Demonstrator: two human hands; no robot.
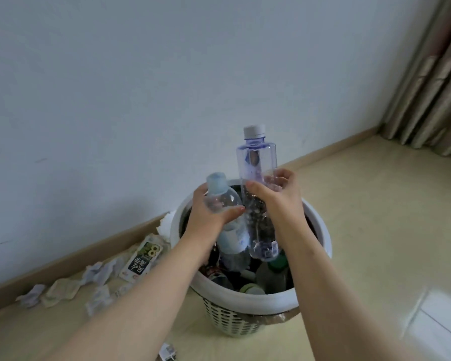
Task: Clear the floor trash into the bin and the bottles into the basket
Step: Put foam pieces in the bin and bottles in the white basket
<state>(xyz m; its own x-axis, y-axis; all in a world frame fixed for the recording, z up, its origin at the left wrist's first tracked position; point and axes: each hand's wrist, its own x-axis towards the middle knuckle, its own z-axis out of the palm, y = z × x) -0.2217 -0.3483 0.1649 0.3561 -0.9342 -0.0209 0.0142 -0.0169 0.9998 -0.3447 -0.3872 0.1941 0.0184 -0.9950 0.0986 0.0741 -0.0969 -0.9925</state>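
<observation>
The left grip (pixel 206 212) is clamping a short clear bottle (pixel 225 204) and the right grip (pixel 276 196) a taller capped bottle (pixel 257 162), both held upright over the white basket (pixel 245 300). Crumpled wrappers (pixel 99 277) are lying on the floor (pixel 375 217) along the wall.

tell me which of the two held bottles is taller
The purple-tinted bottle in the right hand: its grey cap rises well above the clear bottle with the pale blue cap, held in the left hand.
</observation>
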